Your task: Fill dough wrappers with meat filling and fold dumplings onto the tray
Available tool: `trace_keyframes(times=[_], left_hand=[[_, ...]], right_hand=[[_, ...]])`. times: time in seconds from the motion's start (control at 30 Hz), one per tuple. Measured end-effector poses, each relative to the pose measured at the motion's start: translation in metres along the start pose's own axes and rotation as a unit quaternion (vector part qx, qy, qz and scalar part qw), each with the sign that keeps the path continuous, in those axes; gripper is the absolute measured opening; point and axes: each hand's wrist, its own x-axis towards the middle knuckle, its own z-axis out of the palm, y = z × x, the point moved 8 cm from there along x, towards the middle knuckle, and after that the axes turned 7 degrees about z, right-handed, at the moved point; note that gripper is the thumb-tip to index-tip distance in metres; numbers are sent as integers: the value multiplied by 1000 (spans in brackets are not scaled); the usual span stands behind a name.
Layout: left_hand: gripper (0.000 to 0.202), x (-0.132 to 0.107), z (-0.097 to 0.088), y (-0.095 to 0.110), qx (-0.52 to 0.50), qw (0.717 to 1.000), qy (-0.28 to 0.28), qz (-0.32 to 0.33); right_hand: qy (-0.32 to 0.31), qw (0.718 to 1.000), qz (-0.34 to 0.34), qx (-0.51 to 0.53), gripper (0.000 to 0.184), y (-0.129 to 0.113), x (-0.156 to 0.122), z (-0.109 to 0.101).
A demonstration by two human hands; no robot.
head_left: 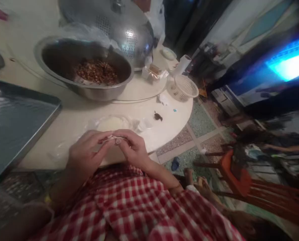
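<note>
My left hand (pixel 85 155) and my right hand (pixel 133 150) meet at the near edge of the pale round table (pixel 71 127). Both pinch a small pale dough wrapper (pixel 113 138) between their fingertips. Just behind them a stack of round pale wrappers (pixel 111 124) lies on clear plastic. Further back stands a steel bowl (pixel 84 67) holding brown minced filling (pixel 96 72). A red-and-white checked cloth (pixel 139 207) covers my lap below the hands.
A grey metal tray (pixel 14 117) sits at the left. A steel colander (pixel 119 26) stands behind the bowl, a white plastic basket (pixel 184 87) at the right edge. An orange chair (pixel 237 174) and a bare foot (pixel 202 185) are on the tiled floor. A screen (pixel 290 63) glows blue.
</note>
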Motion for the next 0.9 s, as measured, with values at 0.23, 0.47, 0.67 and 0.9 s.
trace_keyframes(times=[0.23,0.47,0.67,0.9], left_hand=[[12,-2,1,3,-5,999,29,25],[6,-2,-1,-2,-22,998,50,17],[23,-9,-2,-17,-52,996,40,-57],[15,-12,-6,-13,28,999,45,2]], right_hand=[[-4,999,50,9,19,15,-1,4],[-3,999,47,6,21,10,0,3],[26,999,43,21,18,8,2,-3],[-1,997,75,22,22,14,4,1]])
